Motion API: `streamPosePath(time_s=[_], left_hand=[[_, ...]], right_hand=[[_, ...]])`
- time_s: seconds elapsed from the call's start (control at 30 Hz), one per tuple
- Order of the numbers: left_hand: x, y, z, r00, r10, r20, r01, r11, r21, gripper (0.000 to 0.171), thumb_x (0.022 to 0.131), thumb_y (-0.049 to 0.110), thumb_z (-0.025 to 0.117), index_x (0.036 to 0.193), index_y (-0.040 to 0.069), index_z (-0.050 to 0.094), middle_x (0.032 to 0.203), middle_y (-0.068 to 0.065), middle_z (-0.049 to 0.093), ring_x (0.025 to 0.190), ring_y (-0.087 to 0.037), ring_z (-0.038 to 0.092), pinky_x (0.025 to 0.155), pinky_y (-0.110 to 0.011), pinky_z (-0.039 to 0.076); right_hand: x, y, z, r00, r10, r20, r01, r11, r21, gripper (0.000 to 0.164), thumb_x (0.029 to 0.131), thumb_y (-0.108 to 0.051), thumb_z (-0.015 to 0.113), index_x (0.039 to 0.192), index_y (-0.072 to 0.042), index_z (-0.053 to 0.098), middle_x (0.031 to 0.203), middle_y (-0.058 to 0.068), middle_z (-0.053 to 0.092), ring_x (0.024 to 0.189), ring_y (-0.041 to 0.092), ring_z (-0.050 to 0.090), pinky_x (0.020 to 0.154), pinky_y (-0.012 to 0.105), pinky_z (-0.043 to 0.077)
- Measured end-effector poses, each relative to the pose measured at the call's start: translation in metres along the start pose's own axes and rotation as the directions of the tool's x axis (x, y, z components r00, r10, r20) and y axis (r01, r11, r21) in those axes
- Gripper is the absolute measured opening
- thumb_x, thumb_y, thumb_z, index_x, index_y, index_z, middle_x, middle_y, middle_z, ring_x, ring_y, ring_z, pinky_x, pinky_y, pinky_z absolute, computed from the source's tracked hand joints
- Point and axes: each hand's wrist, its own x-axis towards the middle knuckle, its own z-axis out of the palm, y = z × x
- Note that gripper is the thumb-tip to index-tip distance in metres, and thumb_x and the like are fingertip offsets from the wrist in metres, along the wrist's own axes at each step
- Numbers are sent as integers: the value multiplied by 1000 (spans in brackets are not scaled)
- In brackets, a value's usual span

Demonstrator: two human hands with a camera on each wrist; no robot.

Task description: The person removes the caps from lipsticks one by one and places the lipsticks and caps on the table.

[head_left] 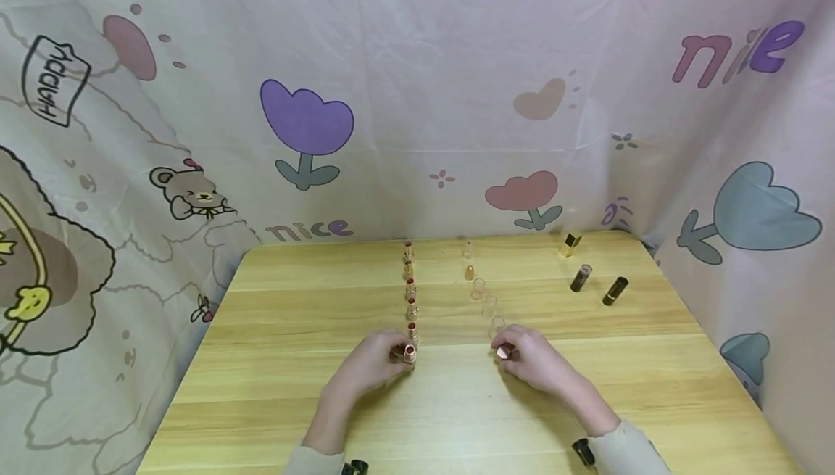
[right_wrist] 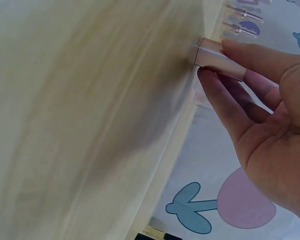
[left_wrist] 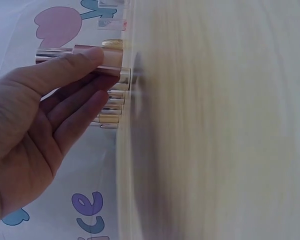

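Note:
My left hand pinches an uncapped rose-gold lipstick between thumb and fingers, upright at the near end of a row of lipsticks. Its red tip shows in the head view. Beyond it, several uncapped lipsticks stand in a line running to the back. My right hand pinches a rose-gold cap by its sides, close to the tabletop. Just behind that hand is a clear cap, the nearest of a second line. Whether the held lipstick and cap touch the table is hard to tell.
More clear caps and one gold cap stand in the second line. At the back right of the wooden table are a gold-and-black lipstick, a dark tube and a black tube. A printed curtain hangs behind.

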Motion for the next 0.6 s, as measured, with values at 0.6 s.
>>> streamPosePath(time_s=[0.6], left_hand=[[2,-5,6,1000,25,2,-25,999,-20,29,81,-5,83,108,0,75,96,0,72,85,-12,69,78,-22,61]], right_hand=[[-3,-7,-8,958,140,-249,-88,974,207,36,88,-9,82,121,-2,69,119,9,70,109,30,70,97,43,60]])
